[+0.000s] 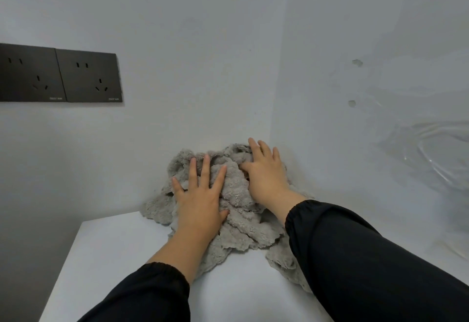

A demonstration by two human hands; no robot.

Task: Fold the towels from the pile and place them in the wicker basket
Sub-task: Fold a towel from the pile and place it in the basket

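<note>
A crumpled pile of grey fluffy towels (237, 210) lies heaped in the corner where the white table (121, 258) meets two walls. My left hand (200, 194) lies flat on the pile's left side, fingers straight and spread. My right hand (266, 172) rests on the pile's upper right, fingers extended over the top folds and the thumb pressed into the cloth. No wicker basket is in view.
Two dark wall sockets (59, 75) sit on the left wall above the table. A clear plastic sheet or bag (431, 144) hangs against the right wall. The table's left edge drops off near the grey wall.
</note>
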